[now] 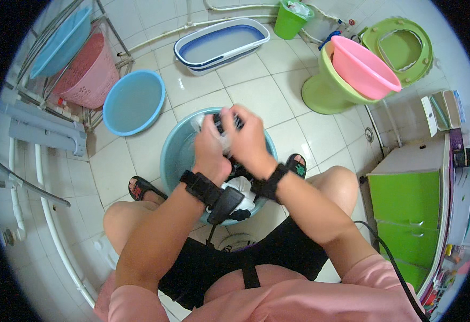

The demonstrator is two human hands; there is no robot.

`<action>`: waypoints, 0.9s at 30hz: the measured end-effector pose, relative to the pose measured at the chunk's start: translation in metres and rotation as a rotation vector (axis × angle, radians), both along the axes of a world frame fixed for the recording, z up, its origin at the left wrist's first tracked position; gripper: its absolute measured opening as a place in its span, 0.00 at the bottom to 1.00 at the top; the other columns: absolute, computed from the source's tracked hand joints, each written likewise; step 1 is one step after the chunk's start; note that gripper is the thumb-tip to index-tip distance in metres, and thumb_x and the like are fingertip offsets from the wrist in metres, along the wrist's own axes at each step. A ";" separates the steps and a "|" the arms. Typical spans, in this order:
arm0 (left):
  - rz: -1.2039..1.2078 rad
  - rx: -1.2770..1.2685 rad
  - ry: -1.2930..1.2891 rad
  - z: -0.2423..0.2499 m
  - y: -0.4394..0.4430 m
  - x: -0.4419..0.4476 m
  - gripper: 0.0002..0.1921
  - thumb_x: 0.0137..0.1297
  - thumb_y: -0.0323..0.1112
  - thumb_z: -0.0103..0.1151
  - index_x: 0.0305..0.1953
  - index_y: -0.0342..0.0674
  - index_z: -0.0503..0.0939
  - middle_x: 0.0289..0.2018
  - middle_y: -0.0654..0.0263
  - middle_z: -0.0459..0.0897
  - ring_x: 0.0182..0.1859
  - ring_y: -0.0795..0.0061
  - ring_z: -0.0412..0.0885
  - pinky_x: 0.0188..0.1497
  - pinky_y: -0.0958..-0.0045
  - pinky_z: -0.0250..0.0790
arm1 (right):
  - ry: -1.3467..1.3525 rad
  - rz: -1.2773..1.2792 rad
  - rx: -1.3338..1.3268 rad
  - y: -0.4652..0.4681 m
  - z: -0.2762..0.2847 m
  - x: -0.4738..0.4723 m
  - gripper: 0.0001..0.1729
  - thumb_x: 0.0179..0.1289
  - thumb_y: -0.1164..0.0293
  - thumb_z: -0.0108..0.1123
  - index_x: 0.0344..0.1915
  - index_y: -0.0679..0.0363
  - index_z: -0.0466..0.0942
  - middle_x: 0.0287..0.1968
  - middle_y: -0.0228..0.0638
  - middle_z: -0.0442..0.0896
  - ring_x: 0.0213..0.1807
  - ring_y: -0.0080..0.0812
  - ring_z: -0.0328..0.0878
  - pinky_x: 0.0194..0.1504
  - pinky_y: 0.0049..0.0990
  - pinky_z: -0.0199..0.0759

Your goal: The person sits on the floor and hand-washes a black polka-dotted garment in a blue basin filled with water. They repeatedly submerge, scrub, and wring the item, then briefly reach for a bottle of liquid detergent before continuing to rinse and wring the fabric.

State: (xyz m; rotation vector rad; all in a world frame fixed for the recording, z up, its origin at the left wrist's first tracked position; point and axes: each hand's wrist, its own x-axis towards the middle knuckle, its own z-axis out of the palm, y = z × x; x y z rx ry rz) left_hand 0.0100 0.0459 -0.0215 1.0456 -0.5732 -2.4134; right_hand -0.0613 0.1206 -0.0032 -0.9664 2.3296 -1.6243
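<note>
A teal plastic basin with water in it stands on the floor between my feet. Over its far half, my left hand and my right hand are pressed close together around a bunched black-and-white cloth. Both hands are blurred, and their fingers hide much of that cloth. In the near part of the basin lie a white cloth and a black cloth, partly covered by my wrists. Each wrist wears a black strap.
At the left is a blue basin of cloudy liquid, near a rack holding a pink basket. Farther off stand a blue-and-white collapsible tub and a green bin. A pink basin rests on the green toilet; a green-fronted cabinet is at right.
</note>
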 end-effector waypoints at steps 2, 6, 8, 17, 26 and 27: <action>-0.057 0.105 -0.063 -0.002 -0.003 -0.001 0.14 0.75 0.44 0.55 0.46 0.41 0.82 0.42 0.68 0.83 0.46 0.75 0.81 0.49 0.68 0.74 | -0.096 -0.094 0.087 0.000 0.001 0.000 0.19 0.74 0.60 0.61 0.35 0.66 0.81 0.31 0.59 0.83 0.36 0.62 0.83 0.38 0.45 0.75; -0.004 -0.049 0.179 -0.006 -0.007 -0.003 0.14 0.79 0.44 0.48 0.44 0.45 0.81 0.40 0.65 0.87 0.45 0.69 0.86 0.51 0.60 0.79 | -0.067 -0.002 -0.017 -0.002 0.001 0.001 0.18 0.74 0.59 0.62 0.37 0.66 0.80 0.33 0.59 0.83 0.36 0.63 0.82 0.38 0.44 0.75; -0.051 0.041 0.172 -0.007 -0.006 -0.003 0.15 0.81 0.47 0.46 0.48 0.46 0.80 0.44 0.64 0.86 0.49 0.68 0.85 0.53 0.61 0.78 | 0.042 0.021 -0.053 -0.003 0.001 0.002 0.17 0.75 0.62 0.62 0.36 0.67 0.80 0.29 0.54 0.81 0.32 0.49 0.78 0.37 0.39 0.74; -0.107 -0.167 0.153 0.000 -0.007 0.000 0.14 0.77 0.47 0.52 0.43 0.43 0.79 0.38 0.67 0.85 0.42 0.71 0.85 0.49 0.62 0.78 | -0.019 0.163 0.092 -0.001 0.000 0.003 0.18 0.74 0.61 0.61 0.37 0.68 0.80 0.35 0.61 0.83 0.40 0.65 0.81 0.43 0.47 0.76; -0.124 -0.331 0.268 -0.007 -0.004 0.002 0.15 0.77 0.48 0.52 0.43 0.43 0.80 0.37 0.67 0.85 0.40 0.70 0.85 0.48 0.65 0.78 | 0.153 0.020 -0.046 -0.002 0.001 0.009 0.18 0.74 0.60 0.61 0.37 0.67 0.78 0.32 0.59 0.83 0.38 0.65 0.81 0.40 0.49 0.75; -0.058 -0.124 0.142 -0.008 -0.003 0.002 0.15 0.78 0.48 0.52 0.43 0.42 0.80 0.38 0.67 0.85 0.41 0.71 0.85 0.48 0.66 0.78 | 0.198 0.081 0.011 -0.002 0.003 0.008 0.18 0.74 0.60 0.61 0.37 0.66 0.78 0.32 0.59 0.83 0.37 0.65 0.81 0.39 0.49 0.75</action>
